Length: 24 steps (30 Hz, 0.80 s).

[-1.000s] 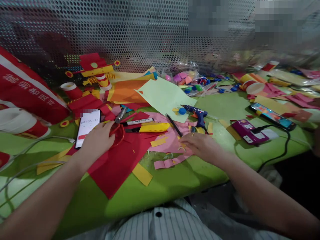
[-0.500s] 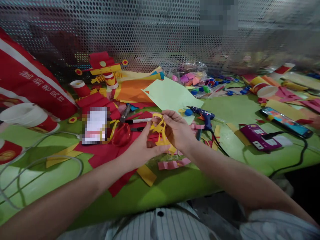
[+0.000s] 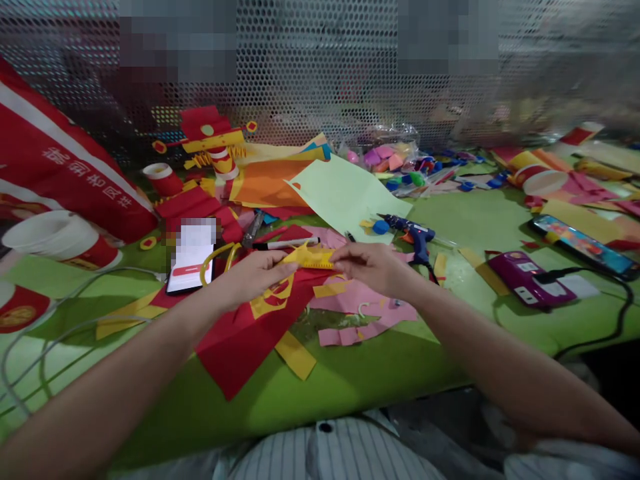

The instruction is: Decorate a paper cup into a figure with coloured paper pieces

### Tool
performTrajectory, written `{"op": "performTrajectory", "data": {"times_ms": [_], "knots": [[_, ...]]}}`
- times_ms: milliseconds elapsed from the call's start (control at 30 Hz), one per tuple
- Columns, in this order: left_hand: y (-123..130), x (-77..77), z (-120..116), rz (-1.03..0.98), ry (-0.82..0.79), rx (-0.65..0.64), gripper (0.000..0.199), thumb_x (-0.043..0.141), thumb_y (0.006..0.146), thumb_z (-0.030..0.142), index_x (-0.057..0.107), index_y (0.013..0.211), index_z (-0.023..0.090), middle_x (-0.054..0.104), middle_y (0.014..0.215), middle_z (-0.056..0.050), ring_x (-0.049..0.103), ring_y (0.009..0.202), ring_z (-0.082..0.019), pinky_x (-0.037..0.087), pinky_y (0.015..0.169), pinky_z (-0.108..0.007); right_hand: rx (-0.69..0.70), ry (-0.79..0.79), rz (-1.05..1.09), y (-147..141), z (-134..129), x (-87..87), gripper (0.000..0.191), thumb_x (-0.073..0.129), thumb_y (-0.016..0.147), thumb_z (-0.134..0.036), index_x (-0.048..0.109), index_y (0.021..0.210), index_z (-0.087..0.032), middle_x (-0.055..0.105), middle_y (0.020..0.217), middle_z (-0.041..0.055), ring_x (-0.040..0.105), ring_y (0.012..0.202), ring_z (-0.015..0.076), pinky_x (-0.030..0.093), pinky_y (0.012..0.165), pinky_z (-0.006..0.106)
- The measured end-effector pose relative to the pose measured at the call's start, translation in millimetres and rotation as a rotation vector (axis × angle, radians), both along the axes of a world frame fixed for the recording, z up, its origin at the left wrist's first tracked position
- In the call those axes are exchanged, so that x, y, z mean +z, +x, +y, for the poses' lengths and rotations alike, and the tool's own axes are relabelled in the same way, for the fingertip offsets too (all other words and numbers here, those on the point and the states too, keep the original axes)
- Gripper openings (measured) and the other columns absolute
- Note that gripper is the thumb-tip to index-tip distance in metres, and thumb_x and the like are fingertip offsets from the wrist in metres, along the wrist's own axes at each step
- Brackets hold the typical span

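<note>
A yellow paper strip with a fringed lower edge [image 3: 317, 259] stretches between my two hands, above the red paper [image 3: 240, 347]. My left hand [image 3: 265, 270] pinches its left end, and my right hand [image 3: 367, 267] pinches its right end. Cut yellow paper [image 3: 270, 300] lies on the red sheet just below my left hand. A black and white marker [image 3: 287, 244] rests behind the strip. Pink paper [image 3: 345, 300] and a small yellow strip [image 3: 331, 289] lie beneath my right hand.
A blue glue gun [image 3: 417, 237] lies right of my hands, with a purple power block [image 3: 530, 280] and a phone [image 3: 583, 247] farther right. Another phone [image 3: 193, 257] and yellow-handled scissors [image 3: 220, 257] are left. Paper cups [image 3: 63, 237] stand far left.
My hands have moved apart, and the fringed strip now spans them. The looped yellow paper is out of my fingers. Red-handled scissors are no longer visible beside my left hand.
</note>
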<state>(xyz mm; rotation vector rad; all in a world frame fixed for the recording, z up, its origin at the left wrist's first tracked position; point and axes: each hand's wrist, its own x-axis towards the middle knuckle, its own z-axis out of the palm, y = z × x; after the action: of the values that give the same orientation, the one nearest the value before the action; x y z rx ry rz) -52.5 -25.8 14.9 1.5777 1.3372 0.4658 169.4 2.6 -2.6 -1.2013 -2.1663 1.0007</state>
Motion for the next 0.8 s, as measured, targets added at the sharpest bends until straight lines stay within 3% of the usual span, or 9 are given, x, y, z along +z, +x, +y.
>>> {"op": "performTrajectory", "data": {"times_ms": [100,233,367,433,500,600,700,800], "knots": [[-8,9.6,7,0.374,0.216,-0.026,0.032,0.043,0.079,0.049,0.058,0.078,0.020,0.054,0.063,0.001,0.050,0.058,-0.014,0.036,0.054,-0.024,0.166,0.089,-0.316,-3,-9,5.3,0.020,0.048,0.082,-0.020,0.066,0.093,-0.018,0.069,0.091,0.0061,0.061,0.083,0.0184,0.045,0.070,0.031],[-20,14.2,28,0.806,0.447,0.186,0.041,0.038,0.082,0.043,0.055,0.110,0.018,0.064,0.095,-0.009,0.060,0.086,-0.025,0.043,0.074,-0.034,0.368,0.173,-0.470,-17,-24,7.5,0.025,0.045,0.086,-0.024,0.063,0.102,-0.017,0.067,0.100,0.0080,0.060,0.092,0.0211,0.045,0.078,0.034],[-24,6.6,44,0.912,0.554,0.240,0.051,0.040,0.082,0.036,0.040,0.128,0.012,0.054,0.120,-0.017,0.052,0.108,-0.029,0.041,0.088,-0.039,0.594,0.242,-0.483,-31,-49,3.9,0.030,0.049,0.084,-0.033,0.060,0.108,-0.018,0.065,0.101,0.0092,0.059,0.093,0.0222,0.046,0.074,0.034],[-19,0.2,41,0.970,0.630,0.185,0.055,0.042,0.082,0.033,0.036,0.131,0.010,0.044,0.131,-0.018,0.043,0.119,-0.031,0.036,0.095,-0.042,0.670,0.294,-0.496,-37,-62,0.6,0.036,0.053,0.081,-0.041,0.060,0.105,-0.016,0.063,0.100,0.0108,0.058,0.092,0.0239,0.047,0.072,0.036],[-9,-6.8,34,1.008,0.657,0.069,0.052,0.042,0.084,0.033,0.037,0.131,0.012,0.042,0.134,-0.016,0.040,0.121,-0.031,0.034,0.098,-0.042,0.686,0.355,-0.506,-41,-72,-3.0,0.039,0.055,0.078,-0.044,0.060,0.104,-0.014,0.062,0.099,0.0111,0.058,0.090,0.0246,0.047,0.070,0.037],[7,-16.6,22,1.006,0.673,-0.113,0.050,0.042,0.084,0.034,0.039,0.129,0.011,0.046,0.131,-0.017,0.044,0.118,-0.031,0.036,0.096,-0.043,0.670,0.418,-0.502,-44,-77,-8.0,0.028,0.053,0.080,-0.035,0.060,0.099,-0.015,0.062,0.094,0.0084,0.058,0.085,0.0227,0.046,0.069,0.036],[12,-22.1,20,0.996,0.721,-0.122,0.051,0.039,0.084,0.024,0.034,0.133,0.008,0.049,0.127,-0.018,0.047,0.114,-0.029,0.037,0.093,-0.042,0.683,0.475,-0.506,-45,-76,-10.6,0.019,0.047,0.083,-0.024,0.060,0.093,-0.015,0.063,0.087,0.0077,0.058,0.080,0.0207,0.045,0.066,0.034],[7,-22.3,26,1.006,0.708,-0.092,0.047,0.035,0.083,0.013,0.040,0.130,0.011,0.055,0.122,-0.014,0.051,0.109,-0.026,0.038,0.091,-0.039,0.669,0.512,-0.528,-43,-69,-9.2,0.019,0.043,0.084,-0.017,0.060,0.089,-0.015,0.064,0.080,0.0075,0.059,0.074,0.0193,0.043,0.064,0.032]]}}
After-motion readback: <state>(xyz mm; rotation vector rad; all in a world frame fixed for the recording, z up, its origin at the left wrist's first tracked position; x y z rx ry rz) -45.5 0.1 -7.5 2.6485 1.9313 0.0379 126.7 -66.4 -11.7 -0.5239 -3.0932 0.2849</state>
